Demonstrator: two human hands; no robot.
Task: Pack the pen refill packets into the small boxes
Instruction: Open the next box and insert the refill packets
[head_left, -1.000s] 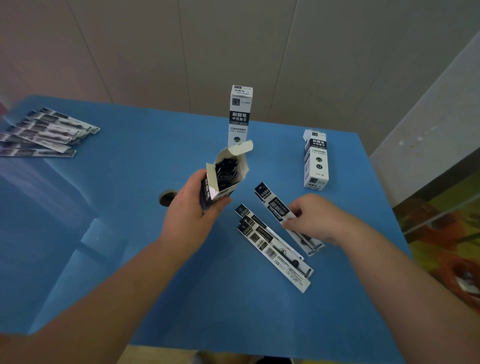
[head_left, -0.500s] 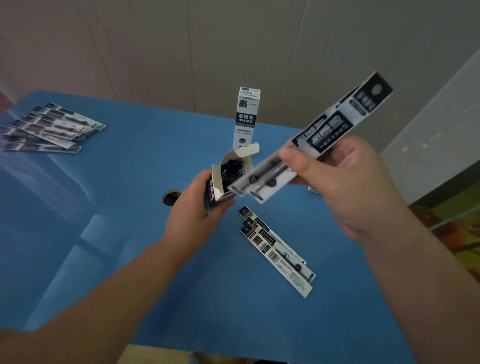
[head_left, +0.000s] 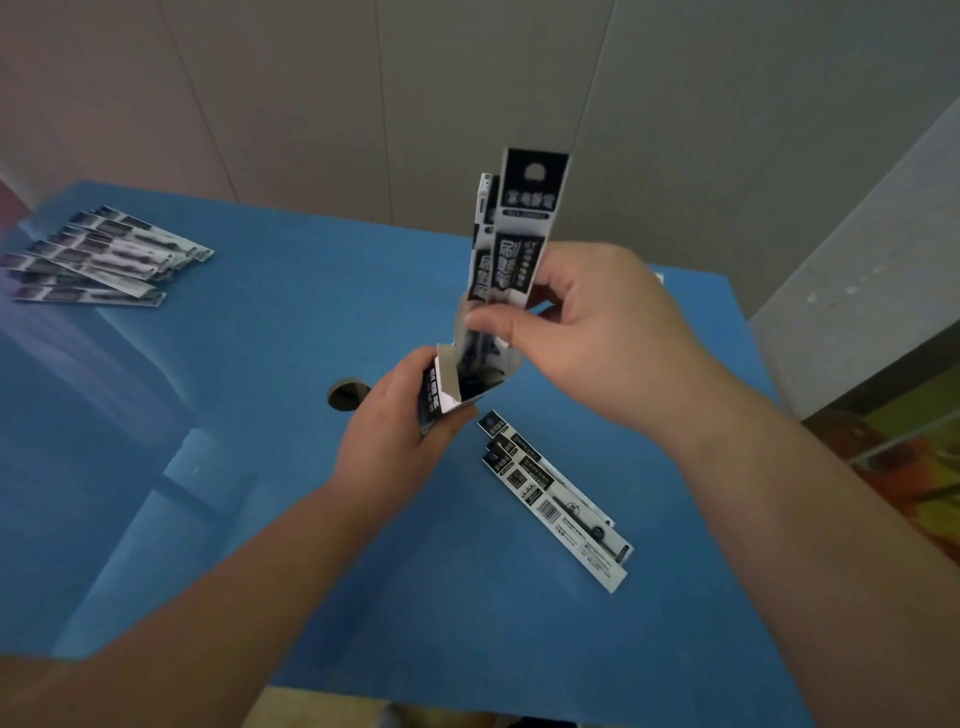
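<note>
Cardboard small box (head_left: 441, 389), flap open, sits gripped in the left hand (head_left: 395, 431) at frame centre, dark packets already inside. Right hand (head_left: 597, 332) pinches an upright refill packet (head_left: 522, 234), its lower end entering the mouth. Next, I judge: slide it straight down. Spare packets (head_left: 556, 499) lie lower right.

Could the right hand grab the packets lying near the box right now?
Probably not yet: the right hand is pinching a packet into the open box. The loose packets lie uncovered just below it, so nothing blocks them once it lets go.
</note>
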